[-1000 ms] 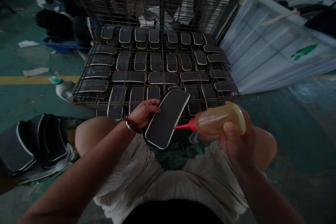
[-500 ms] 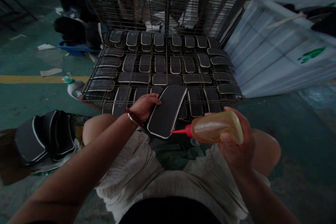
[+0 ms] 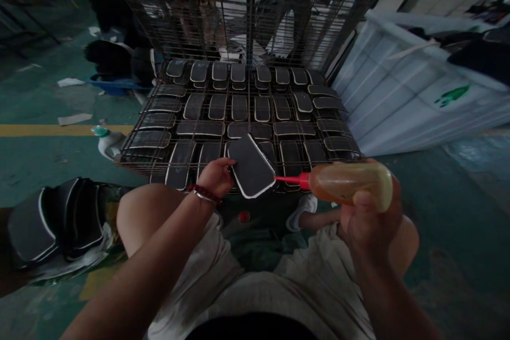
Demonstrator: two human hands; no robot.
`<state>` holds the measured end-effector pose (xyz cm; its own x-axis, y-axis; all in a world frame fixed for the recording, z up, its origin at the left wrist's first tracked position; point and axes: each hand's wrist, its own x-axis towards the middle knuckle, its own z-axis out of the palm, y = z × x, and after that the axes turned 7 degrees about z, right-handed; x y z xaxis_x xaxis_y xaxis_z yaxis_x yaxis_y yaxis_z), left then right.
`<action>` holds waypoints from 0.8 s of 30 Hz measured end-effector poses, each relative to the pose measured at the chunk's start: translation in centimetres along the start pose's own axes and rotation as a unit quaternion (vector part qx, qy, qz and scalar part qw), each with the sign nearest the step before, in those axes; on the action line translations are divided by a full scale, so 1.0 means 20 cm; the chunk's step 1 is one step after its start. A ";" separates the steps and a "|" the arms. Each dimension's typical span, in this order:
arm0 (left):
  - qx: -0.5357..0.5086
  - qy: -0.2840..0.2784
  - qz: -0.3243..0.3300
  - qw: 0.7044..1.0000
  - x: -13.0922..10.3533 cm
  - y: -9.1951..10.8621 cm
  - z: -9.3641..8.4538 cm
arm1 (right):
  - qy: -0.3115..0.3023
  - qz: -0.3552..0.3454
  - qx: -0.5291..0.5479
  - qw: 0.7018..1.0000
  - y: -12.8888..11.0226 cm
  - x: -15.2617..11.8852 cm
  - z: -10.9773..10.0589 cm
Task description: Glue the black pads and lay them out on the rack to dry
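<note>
Between thumb and fingers, my left hand (image 3: 217, 176) pinches the left edge of a dark curved pad (image 3: 252, 166) with a whitish line along its rim. My right hand (image 3: 368, 212) is wrapped round a squeeze bottle (image 3: 348, 183) of amber liquid, tipped on its side. The bottle's red nozzle (image 3: 290, 179) points left, its tip at the pad's lower right corner. Behind the pad, a wire rack (image 3: 249, 98) carries rows of similar dark pads (image 3: 201, 127).
More dark pads (image 3: 35, 223) are piled at my left. A white jug with a green cap (image 3: 107, 141) stands by the rack's left side. To the right is a large white bin (image 3: 398, 85) with dark items in it. A blue tub (image 3: 115, 85) holds black material at the back left.
The pad has turned in my left hand, so its lower edge now tilts up to the right. My right hand and the bottle have shifted right and slightly up, with the nozzle following the rim.
</note>
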<state>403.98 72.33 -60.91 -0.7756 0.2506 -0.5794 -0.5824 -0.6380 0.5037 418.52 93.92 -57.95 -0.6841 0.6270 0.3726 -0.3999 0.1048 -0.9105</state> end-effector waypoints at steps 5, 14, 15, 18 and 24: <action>-0.034 0.031 0.002 0.999 -0.01 -0.04 0.02 | -0.003 -0.017 0.025 1.000 0.00 0.04 0.01; -0.043 0.050 0.005 0.998 -0.03 -0.04 0.07 | -0.010 -0.009 0.036 0.999 0.00 0.02 0.01; -0.044 0.048 0.012 0.998 -0.03 -0.04 0.07 | -0.010 0.000 0.034 0.999 0.00 0.01 0.01; -0.049 0.044 0.027 0.997 -0.02 -0.05 0.06 | -0.010 0.017 0.019 1.000 0.01 -0.03 0.01; -0.056 0.059 0.034 0.996 -0.01 -0.08 0.04 | -0.015 0.047 -0.014 0.999 0.02 -0.09 0.01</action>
<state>404.77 73.89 -61.01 -0.7745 0.1205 -0.6209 -0.4935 -0.7292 0.4741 419.57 92.66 -58.90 -0.7363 0.6113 0.2902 -0.3167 0.0676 -0.9461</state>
